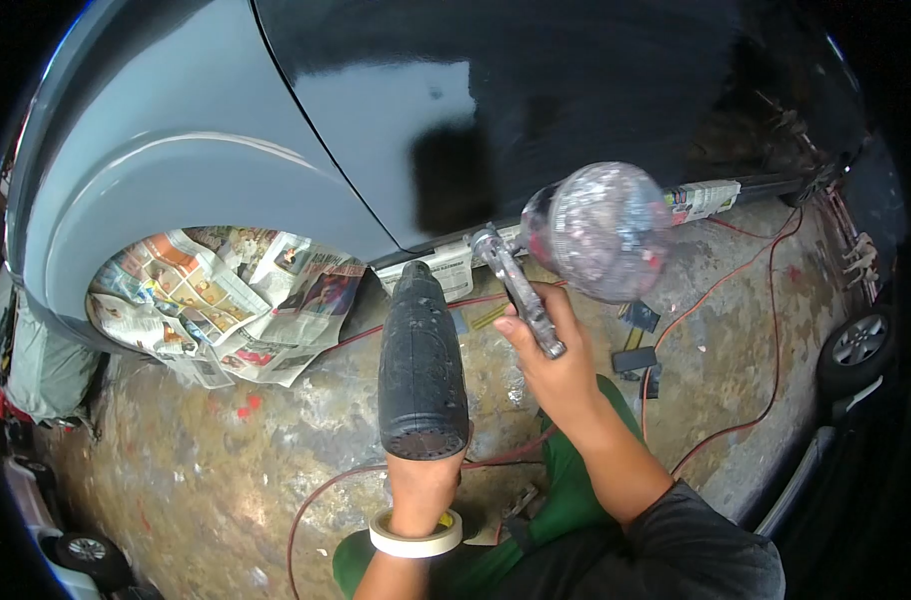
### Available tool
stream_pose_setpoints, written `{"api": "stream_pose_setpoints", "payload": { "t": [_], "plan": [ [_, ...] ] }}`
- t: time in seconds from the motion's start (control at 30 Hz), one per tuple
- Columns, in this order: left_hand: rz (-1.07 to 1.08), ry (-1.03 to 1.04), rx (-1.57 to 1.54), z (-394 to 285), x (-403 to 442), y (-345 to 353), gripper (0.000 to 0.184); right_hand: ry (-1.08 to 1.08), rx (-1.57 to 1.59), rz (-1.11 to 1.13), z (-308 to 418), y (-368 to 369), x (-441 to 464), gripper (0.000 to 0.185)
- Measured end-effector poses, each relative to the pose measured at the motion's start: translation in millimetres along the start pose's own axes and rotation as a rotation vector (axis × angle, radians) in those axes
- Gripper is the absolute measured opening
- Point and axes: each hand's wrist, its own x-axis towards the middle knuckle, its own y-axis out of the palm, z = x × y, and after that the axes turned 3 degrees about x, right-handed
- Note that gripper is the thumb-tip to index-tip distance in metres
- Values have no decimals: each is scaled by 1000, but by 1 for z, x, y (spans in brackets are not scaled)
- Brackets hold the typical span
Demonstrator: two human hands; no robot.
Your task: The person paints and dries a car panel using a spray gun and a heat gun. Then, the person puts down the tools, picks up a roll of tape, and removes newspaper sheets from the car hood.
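Tapered black plastic blower [423, 365] is clamped in left hand [423, 488], smeared metal spray gun [523, 297] in right hand [561, 368]; steadiness is advised.

Hands [561, 365] hold black heat gun [423, 370], spattered spray gun [522, 297].

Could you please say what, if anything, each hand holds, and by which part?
The right grip holds a stained metal spray gun by its handle; the left grip, apparently a black tapered tool, exact hold hidden.
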Motion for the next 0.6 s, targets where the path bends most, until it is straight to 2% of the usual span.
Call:
{"api": "stream_pose_setpoints", "payload": {
  "t": [0.3, 0.5, 0.6],
  "plan": [
    [-19, -28, 9, 2, -4, -2, 25, 164, -222, 95, -51, 19, -4, 48],
    [-27, -23, 27, -6, 0, 2, 29, 114, -187, 61, -46, 12, -1, 46],
    [-17, -14, 38, -8, 2, 5, 32, 123, -168, 30, -20, 0, 0, 47]
  ]
}}
